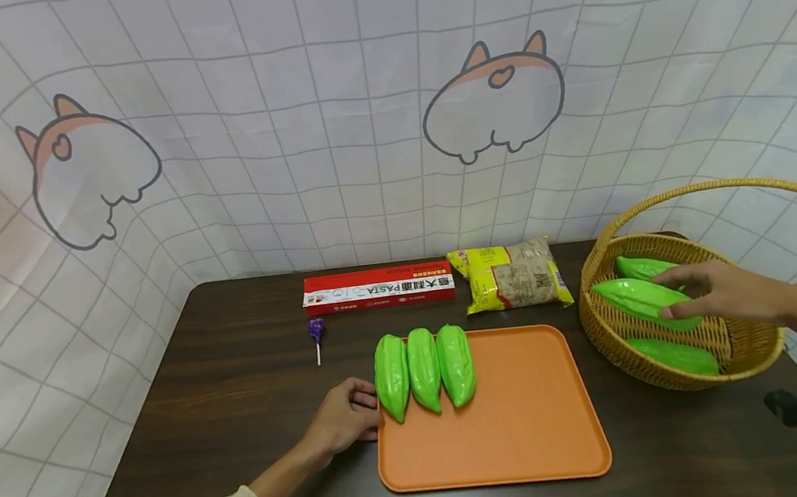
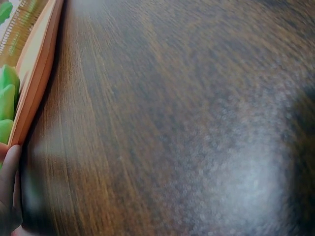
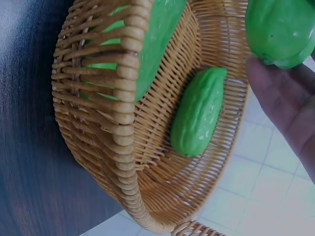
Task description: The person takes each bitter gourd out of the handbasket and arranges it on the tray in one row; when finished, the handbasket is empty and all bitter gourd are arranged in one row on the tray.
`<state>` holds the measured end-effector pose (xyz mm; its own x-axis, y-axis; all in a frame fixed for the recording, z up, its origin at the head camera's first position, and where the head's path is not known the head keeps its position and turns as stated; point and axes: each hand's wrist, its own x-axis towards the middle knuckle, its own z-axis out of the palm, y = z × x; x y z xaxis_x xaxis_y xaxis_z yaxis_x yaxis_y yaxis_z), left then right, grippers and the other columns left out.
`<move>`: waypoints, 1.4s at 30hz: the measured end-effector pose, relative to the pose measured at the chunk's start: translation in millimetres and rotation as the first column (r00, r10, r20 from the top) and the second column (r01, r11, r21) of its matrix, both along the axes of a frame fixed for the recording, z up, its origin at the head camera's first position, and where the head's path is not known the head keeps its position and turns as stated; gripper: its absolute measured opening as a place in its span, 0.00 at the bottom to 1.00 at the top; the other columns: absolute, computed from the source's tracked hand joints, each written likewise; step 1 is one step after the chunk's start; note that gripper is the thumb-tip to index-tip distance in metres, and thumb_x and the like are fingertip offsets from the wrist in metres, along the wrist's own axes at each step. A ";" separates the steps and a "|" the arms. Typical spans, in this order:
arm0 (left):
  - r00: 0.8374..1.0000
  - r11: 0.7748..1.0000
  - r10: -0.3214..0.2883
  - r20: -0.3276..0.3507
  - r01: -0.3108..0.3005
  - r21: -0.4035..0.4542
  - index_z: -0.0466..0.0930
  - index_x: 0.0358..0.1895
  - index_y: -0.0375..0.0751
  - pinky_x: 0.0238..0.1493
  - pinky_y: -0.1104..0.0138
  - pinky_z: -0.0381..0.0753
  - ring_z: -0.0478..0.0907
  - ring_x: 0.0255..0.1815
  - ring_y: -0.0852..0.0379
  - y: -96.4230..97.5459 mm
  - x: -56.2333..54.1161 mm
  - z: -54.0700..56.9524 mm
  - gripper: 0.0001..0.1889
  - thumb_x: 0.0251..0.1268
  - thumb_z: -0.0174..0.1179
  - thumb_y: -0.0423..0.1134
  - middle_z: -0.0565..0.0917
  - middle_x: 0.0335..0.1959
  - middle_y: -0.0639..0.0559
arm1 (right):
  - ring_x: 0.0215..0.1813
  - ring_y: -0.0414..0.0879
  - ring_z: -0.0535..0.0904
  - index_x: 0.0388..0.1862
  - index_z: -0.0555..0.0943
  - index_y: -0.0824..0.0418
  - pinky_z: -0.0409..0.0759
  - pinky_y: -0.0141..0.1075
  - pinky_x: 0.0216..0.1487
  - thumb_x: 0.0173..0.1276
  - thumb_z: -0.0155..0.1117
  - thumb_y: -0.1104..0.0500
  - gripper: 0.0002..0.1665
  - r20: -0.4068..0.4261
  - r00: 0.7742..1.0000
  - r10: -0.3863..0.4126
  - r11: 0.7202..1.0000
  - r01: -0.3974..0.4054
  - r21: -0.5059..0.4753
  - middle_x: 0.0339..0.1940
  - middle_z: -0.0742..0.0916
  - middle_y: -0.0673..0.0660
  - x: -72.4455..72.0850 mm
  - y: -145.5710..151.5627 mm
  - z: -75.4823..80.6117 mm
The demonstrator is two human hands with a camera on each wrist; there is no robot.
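My right hand (image 1: 731, 293) holds a glossy green ridged gourd (image 1: 633, 299) over the wicker basket (image 1: 609, 346), fingers and thumb at one end. Two more such gourds, a rear one (image 1: 641, 266) and a front one (image 1: 676, 357), lie in the basket. The right wrist view shows the held gourd (image 3: 283, 29) beyond the basket rim. At the left edge of the orange tray (image 1: 525, 413), my left hand (image 1: 343, 418) grips the rim; its thumb (image 2: 11, 164) presses the outer side. Three matching gourds (image 1: 423, 369) stand side by side at the tray's upper left.
Behind the tray lie a red pasta box (image 1: 377, 289) and a yellow bag (image 1: 514, 275). A purple lollipop (image 1: 316, 332) is left of them. The basket's tall handle (image 1: 720, 185) arches over it. A gridded white cloth (image 1: 371, 122) hangs behind the dark table (image 1: 239, 395).
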<state>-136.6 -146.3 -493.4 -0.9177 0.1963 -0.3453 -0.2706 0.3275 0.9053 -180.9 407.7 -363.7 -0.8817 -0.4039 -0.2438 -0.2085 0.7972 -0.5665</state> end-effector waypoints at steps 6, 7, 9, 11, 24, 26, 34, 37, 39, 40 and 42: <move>1.000 1.000 0.002 -0.002 -0.002 -0.010 0.74 0.55 0.30 0.33 0.61 0.90 0.82 0.35 0.55 0.7 0.1 0.3 0.25 0.51 0.68 0.28 0.78 0.45 0.40 | 0.63 0.74 0.74 0.70 0.68 0.71 0.84 0.60 0.48 0.72 0.64 0.52 0.35 -0.030 1.000 0.005 0.999 -0.006 -0.035 0.69 0.72 0.77 5.5 -7.8 5.2; 1.000 1.000 0.003 -0.003 -0.003 -0.011 0.74 0.55 0.30 0.33 0.61 0.90 0.82 0.35 0.55 0.8 0.0 0.4 0.25 0.51 0.68 0.28 0.78 0.45 0.40 | 0.63 0.73 0.74 0.70 0.69 0.70 0.84 0.59 0.48 0.72 0.64 0.52 0.35 -0.039 0.999 0.010 0.999 -0.012 -0.039 0.69 0.72 0.76 6.3 -9.2 5.7; 1.000 1.000 0.004 -0.005 -0.004 -0.012 0.74 0.55 0.30 0.33 0.61 0.90 0.82 0.35 0.55 0.9 -0.1 0.4 0.25 0.51 0.68 0.28 0.78 0.44 0.40 | 0.62 0.67 0.77 0.70 0.70 0.68 0.85 0.53 0.47 0.71 0.64 0.52 0.34 -0.057 0.998 0.018 0.999 -0.020 -0.032 0.68 0.74 0.74 7.7 -12.1 6.2; 1.000 1.000 0.004 -0.005 -0.004 -0.013 0.74 0.55 0.30 0.33 0.61 0.90 0.82 0.35 0.55 0.9 -0.4 0.1 0.25 0.51 0.68 0.28 0.78 0.44 0.40 | 0.61 0.57 0.79 0.69 0.72 0.65 0.84 0.47 0.47 0.71 0.64 0.52 0.32 -0.076 0.997 0.025 0.999 -0.027 -0.017 0.67 0.76 0.71 8.9 -15.3 6.2; 0.999 1.000 0.021 -0.027 -0.021 -0.008 0.74 0.54 0.30 0.32 0.60 0.90 0.82 0.34 0.55 1.8 1.6 0.4 0.25 0.50 0.68 0.27 0.79 0.44 0.40 | 0.71 0.71 0.64 0.71 0.72 0.54 0.79 0.63 0.54 0.71 0.64 0.52 0.31 -0.099 0.993 0.068 0.995 -0.075 -0.065 0.76 0.67 0.71 16.5 -39.9 3.0; 0.999 1.000 0.021 -0.025 -0.021 -0.009 0.74 0.54 0.30 0.32 0.60 0.90 0.82 0.35 0.55 1.9 1.7 0.4 0.25 0.50 0.68 0.27 0.79 0.43 0.40 | 0.73 0.70 0.63 0.70 0.73 0.51 0.78 0.64 0.56 0.70 0.65 0.52 0.30 -0.106 0.992 0.070 0.994 -0.078 -0.074 0.75 0.68 0.68 17.6 -44.1 3.2; 1.000 1.000 0.009 -0.015 -0.010 -0.010 0.74 0.55 0.29 0.33 0.61 0.90 0.82 0.35 0.54 0.6 1.1 0.0 0.25 0.51 0.68 0.28 0.78 0.44 0.40 | 0.47 0.41 0.80 0.60 0.75 0.54 0.82 0.35 0.40 0.70 0.65 0.60 0.20 -0.076 0.993 0.095 0.959 -0.111 -0.262 0.50 0.81 0.55 15.9 -60.6 -3.7; 1.000 1.000 0.012 -0.015 -0.012 -0.010 0.74 0.55 0.29 0.33 0.61 0.90 0.82 0.35 0.54 0.7 1.3 0.1 0.25 0.51 0.68 0.28 0.78 0.44 0.40 | 0.46 0.42 0.80 0.59 0.73 0.56 0.83 0.36 0.39 0.70 0.65 0.62 0.20 -0.083 0.993 0.089 0.946 -0.110 -0.306 0.49 0.81 0.55 15.1 -66.4 -7.1; 1.000 1.000 0.015 -0.018 -0.015 -0.011 0.74 0.54 0.29 0.33 0.60 0.90 0.82 0.35 0.54 0.8 1.4 0.0 0.25 0.51 0.68 0.28 0.78 0.43 0.40 | 0.45 0.43 0.80 0.58 0.73 0.57 0.84 0.37 0.39 0.69 0.66 0.63 0.20 -0.091 0.992 0.082 0.939 -0.108 -0.327 0.48 0.81 0.55 14.4 -70.2 -9.2; 1.000 1.000 0.016 -0.019 -0.016 -0.012 0.74 0.54 0.29 0.33 0.60 0.90 0.82 0.34 0.54 0.9 1.3 -0.1 0.25 0.51 0.68 0.27 0.78 0.44 0.40 | 0.45 0.43 0.80 0.58 0.73 0.56 0.84 0.37 0.39 0.69 0.66 0.62 0.20 -0.095 0.993 0.072 0.938 -0.100 -0.332 0.48 0.82 0.55 13.9 -71.9 -10.4; 1.000 1.000 0.022 -0.019 -0.023 -0.014 0.74 0.54 0.30 0.32 0.59 0.90 0.82 0.34 0.54 1.1 1.1 -0.5 0.25 0.51 0.68 0.27 0.78 0.43 0.40 | 0.45 0.43 0.80 0.58 0.73 0.56 0.84 0.36 0.39 0.69 0.67 0.62 0.21 -0.116 0.991 0.065 0.936 -0.101 -0.336 0.47 0.82 0.54 12.9 -75.6 -12.4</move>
<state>-135.5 -145.2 -493.9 -0.9284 0.1706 -0.3301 -0.2606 0.3344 0.9057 -168.1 332.0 -376.1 -0.8542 -0.5199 0.0101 -0.3362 0.5373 -0.7735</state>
